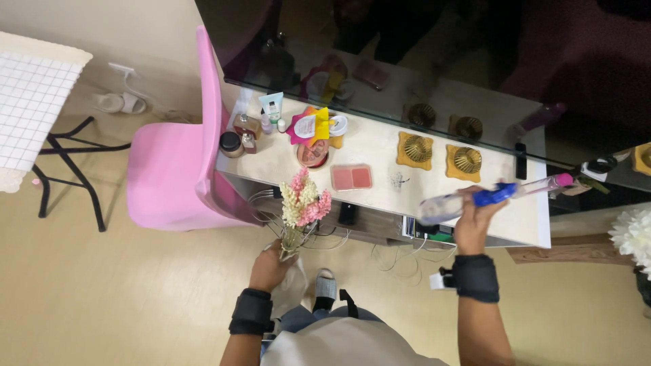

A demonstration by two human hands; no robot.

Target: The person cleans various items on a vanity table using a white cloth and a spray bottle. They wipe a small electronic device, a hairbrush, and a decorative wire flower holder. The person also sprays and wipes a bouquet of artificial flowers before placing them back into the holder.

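Flowers (303,198) — pink and cream — sit bunched in the left hand (270,266), held tight below the white table (380,146). Right hand (472,220) grips a long see-through tube (489,195) with a blue middle — over the table's edge.

Pink chair (178,159) beside white shelf (380,152) with blush palette (352,177), two gold fan-shaped ornaments (415,150), small cosmetic jars (231,144).
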